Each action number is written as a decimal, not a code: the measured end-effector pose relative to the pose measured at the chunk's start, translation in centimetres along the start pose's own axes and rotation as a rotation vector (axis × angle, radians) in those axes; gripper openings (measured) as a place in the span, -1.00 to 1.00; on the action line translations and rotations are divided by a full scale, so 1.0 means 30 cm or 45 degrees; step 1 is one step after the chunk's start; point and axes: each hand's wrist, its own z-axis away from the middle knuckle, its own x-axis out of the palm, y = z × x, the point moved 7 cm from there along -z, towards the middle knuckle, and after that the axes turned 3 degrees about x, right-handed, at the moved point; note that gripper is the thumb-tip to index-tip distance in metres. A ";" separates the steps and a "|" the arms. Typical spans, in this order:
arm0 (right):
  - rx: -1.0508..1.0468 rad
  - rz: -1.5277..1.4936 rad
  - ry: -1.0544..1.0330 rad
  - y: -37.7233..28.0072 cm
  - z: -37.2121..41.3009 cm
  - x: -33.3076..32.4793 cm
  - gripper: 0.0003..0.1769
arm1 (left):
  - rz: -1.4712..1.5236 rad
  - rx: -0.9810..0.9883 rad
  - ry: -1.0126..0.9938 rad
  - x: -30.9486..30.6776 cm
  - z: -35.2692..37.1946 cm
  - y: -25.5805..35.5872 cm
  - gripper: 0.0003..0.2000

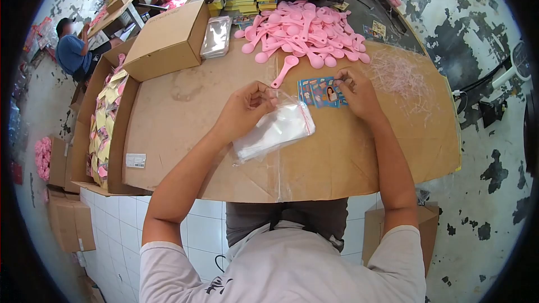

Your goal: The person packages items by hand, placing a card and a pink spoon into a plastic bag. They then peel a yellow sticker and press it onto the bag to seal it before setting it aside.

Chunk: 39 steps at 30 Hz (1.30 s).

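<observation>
My left hand [246, 108] is closed in a pinch at the top of a clear plastic bag [276, 130], which lies over a stack of similar bags on the cardboard-covered table [185, 140]. To the right, my right hand [359, 94] has its fingers closed on the edge of the blue printed cards [318, 92], which are fanned out on the cardboard. How many cards it grips is hidden. One pink measuring spoon [287, 70] lies by itself just beyond the bags. Behind it is a large heap of pink measuring spoons [314, 29].
A long open carton [130, 129] of packed cards and pink pieces stands at left. Beside it are a closed cardboard box [165, 42] and packs of clear bags [216, 37]. Plastic strips [401, 81] lie at right. A person [74, 53] sits at far left.
</observation>
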 end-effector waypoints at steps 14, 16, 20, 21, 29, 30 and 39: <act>0.092 -0.755 -0.143 -0.179 0.064 0.073 -0.73 | 0.156 -0.094 -0.016 0.047 0.029 0.039 -0.46; 0.100 -0.784 -0.117 -0.178 0.068 0.077 -0.74 | 0.102 -0.113 0.000 0.044 0.031 0.048 -0.44; -0.086 -0.399 -0.237 -0.185 0.084 0.086 -0.79 | 0.144 -0.099 -0.005 0.053 0.033 0.032 -0.40; -0.205 -0.246 -0.213 -0.233 0.088 0.070 -0.80 | 0.080 -0.090 -0.021 0.055 0.037 0.036 -0.41; -0.045 -0.673 0.106 -0.200 0.086 0.059 -0.77 | 0.023 -0.068 -0.008 0.054 0.044 0.057 -0.44; -0.035 -0.703 0.086 -0.198 0.085 0.062 -0.77 | 0.002 -0.077 -0.013 0.052 0.043 0.058 -0.44; -0.329 -0.230 -0.200 -0.260 0.092 0.089 -0.70 | -0.054 -0.017 -0.044 0.064 0.047 0.060 -0.43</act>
